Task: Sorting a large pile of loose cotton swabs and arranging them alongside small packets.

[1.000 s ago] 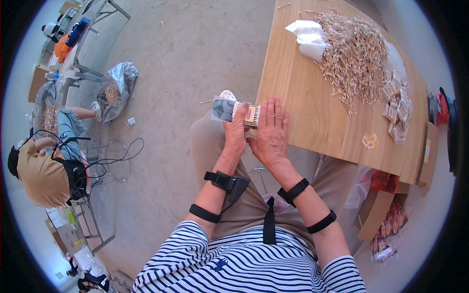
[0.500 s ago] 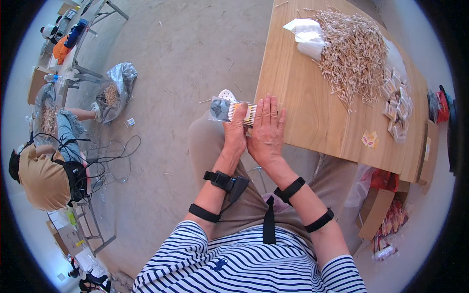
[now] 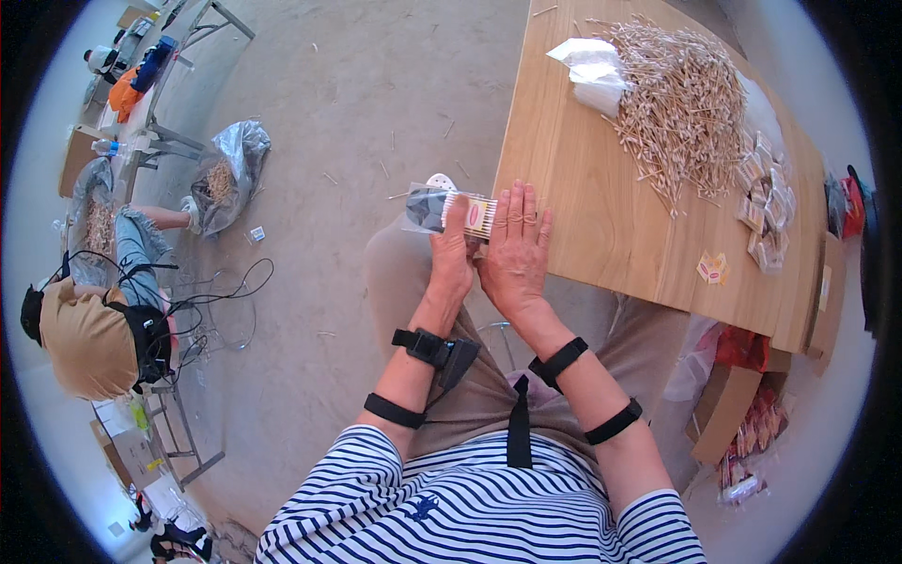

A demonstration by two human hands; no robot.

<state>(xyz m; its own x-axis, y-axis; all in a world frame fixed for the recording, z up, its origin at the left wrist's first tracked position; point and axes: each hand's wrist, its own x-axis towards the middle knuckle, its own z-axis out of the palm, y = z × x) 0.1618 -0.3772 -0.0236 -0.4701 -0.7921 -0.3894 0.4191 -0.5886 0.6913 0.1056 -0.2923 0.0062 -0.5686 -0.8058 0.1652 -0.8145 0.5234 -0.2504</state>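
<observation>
Left hand (image 3: 453,250): clamped on a clear packet (image 3: 482,218) of white-tipped swabs, thumb across its top.
Right hand (image 3: 516,252): flat, fingers straight and side by side, set by the packet's right end; I cannot tell how firmly it presses.
Packet: between the two hands, just off the left edge of the wooden desk (image 3: 587,202), with a yellow-and-white card showing inside; I see its loose see-through end sticking out leftward.
Forearms: black straps (image 3: 395,412) on both, plus a black device (image 3: 422,348) near the left wrist.
Desk corner: small yellow-and-white cards (image 3: 712,269) lie near the front edge.
Far part of the desk: a big heap of loose swabs (image 3: 678,117), a white sheet (image 3: 598,85) touching its left side, and filled packets (image 3: 767,207) piled along the right.
Below the desk: I make out an open cardboard box (image 3: 722,414).
Floor to the left: scattered swabs and a translucent bag (image 3: 246,155) with more inside.
Far left: another person (image 3: 89,348) in a tan top, near a second table.
</observation>
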